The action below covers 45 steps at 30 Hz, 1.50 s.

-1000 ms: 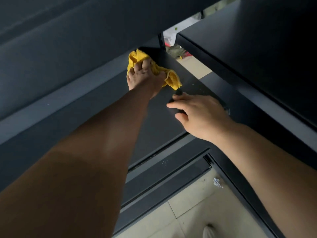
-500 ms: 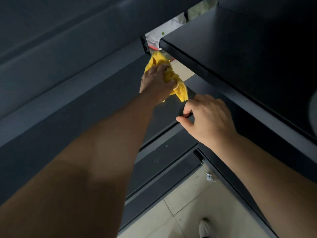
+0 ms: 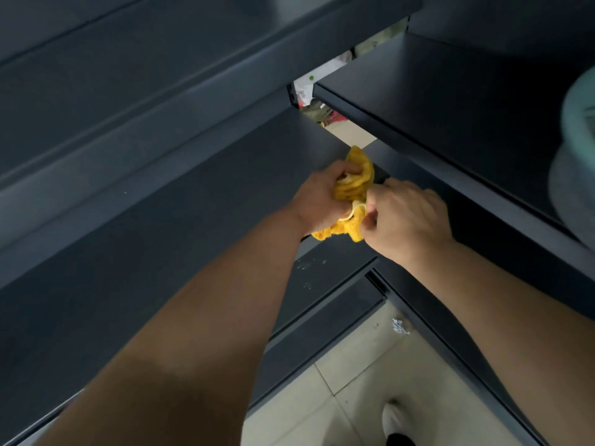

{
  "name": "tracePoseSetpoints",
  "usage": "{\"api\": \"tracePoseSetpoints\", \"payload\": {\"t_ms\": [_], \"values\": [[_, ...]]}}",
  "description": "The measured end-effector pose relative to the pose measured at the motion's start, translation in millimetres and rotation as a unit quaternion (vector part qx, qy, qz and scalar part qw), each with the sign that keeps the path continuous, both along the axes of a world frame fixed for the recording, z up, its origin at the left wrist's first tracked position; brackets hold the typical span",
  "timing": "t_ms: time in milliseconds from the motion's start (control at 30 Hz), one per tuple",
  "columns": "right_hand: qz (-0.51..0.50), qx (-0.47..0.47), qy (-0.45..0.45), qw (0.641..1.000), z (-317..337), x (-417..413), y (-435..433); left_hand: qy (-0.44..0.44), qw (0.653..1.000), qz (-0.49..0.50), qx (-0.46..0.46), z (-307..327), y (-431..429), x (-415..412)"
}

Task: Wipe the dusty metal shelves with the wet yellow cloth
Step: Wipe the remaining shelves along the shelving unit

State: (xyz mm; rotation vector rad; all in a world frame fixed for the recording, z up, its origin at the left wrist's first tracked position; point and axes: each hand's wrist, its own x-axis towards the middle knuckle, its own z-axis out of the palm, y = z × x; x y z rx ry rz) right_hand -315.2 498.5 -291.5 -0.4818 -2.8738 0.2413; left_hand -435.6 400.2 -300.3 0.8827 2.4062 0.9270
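Now the yellow cloth [image 3: 352, 188] is held bunched between both hands above the front edge of a dark metal shelf [image 3: 193, 204]. It is clenched in the left hand [image 3: 317, 201], and its lower corner is pinched by the right hand [image 3: 405, 217]. Pale floor tiles [image 3: 360, 375] are seen below.

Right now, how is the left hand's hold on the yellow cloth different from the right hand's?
The left hand curls its fingers round the bunched yellow cloth; the right hand only pinches its lower edge. The left hand is over the lower left shelf, the right hand in front of the right-hand shelves. Both hold the same cloth.
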Motion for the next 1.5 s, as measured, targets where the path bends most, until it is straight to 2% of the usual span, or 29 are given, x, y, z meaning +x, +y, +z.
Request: {"api": "tracePoseSetpoints", "payload": {"t_ms": [233,467,567,667,867,900,967,1033,1067,1100,1133,1167,1200,1233,1267,1300,1333,1367,1400,1500], "values": [[0.039,-0.02,-0.053,0.998,8.6,-7.2,-55.3,0.008,0.996,0.091,0.003,-19.0,-94.4,18.0],[0.107,-0.013,-0.064,0.992,13.0,-26.7,-135.9,-0.01,0.993,0.116,-0.029,-12.6,-192.6,25.6],[0.122,-0.008,-0.066,0.99,15.4,-30.9,-159.1,-0.006,0.983,0.171,-0.06,-10.0,-234.2,32.5],[0.134,-0.001,-0.077,0.988,15.3,-32.9,-175.8,0.053,0.969,0.215,-0.112,-8.7,-266.9,37.8],[0.145,0.001,-0.102,0.984,14.8,-33.4,-200.3,0.041,0.951,0.262,-0.158,13.8,-299.1,37.0],[0.146,0.001,-0.103,0.984,15.7,-34.1,-202.7,0.033,0.95,0.284,-0.125,21.7,-297.2,36.6],[0.148,0.003,-0.1,0.984,18.0,-36.3,-205.3,-0.065,0.932,0.353,0.046,34.4,-292.5,34.3],[0.148,0.007,-0.094,0.984,19.5,-39.0,-205.5,-0.221,0.863,0.381,0.248,43.1,-292.5,31.4],[0.147,0.008,-0.094,0.985,19.8,-40.3,-205.1,-0.257,0.84,0.385,0.282,39.6,-296.7,28.4],[0.146,0.008,-0.097,0.984,19.5,-41.5,-204.4,-0.258,0.833,0.409,0.268,36.0,-300.9,25.7],[0.145,0.007,-0.101,0.984,18.8,-42.6,-203.7,-0.205,0.849,0.448,0.192,29.5,-306.3,21.0],[0.144,0.007,-0.106,0.984,18.0,-43.6,-202.8,-0.105,0.861,0.489,0.096,21.0,-313.0,16.7],[0.144,0.007,-0.11,0.983,16.7,-44.6,-201.9,0.001,0.851,0.525,0.036,12.7,-319.5,11.7],[0.143,0.007,-0.112,0.983,15.2,-45.7,-201.3,0.058,0.849,0.524,0.039,11.9,-319.9,11.0],[0.143,0.006,-0.114,0.983,13.5,-46.8,-201.1,0.07,0.873,0.48,0.056,11.7,-314.7,12.0],[0.144,0.005,-0.117,0.983,11.8,-47.7,-201.2,0.073,0.911,0.405,0.031,10.3,-309.2,14.0],[0.146,0.004,-0.119,0.982,10.5,-48.7,-201.4,0.078,0.944,0.316,-0.061,8.9,-302.4,18.6],[0.148,0.004,-0.12,0.982,8.9,-49.7,-200.9,0.081,0.955,0.247,-0.145,5.5,-296.0,23.9],[0.15,0.003,-0.118,0.982,7.8,-50.4,-200.5,0.088,0.954,0.215,-0.191,-0.2,-294.6,26.1],[0.153,0.002,-0.11,0.982,3.4,-53.5,-193.4,0.082,0.948,0.253,-0.175,-9.7,-291.4,25.0]]}}
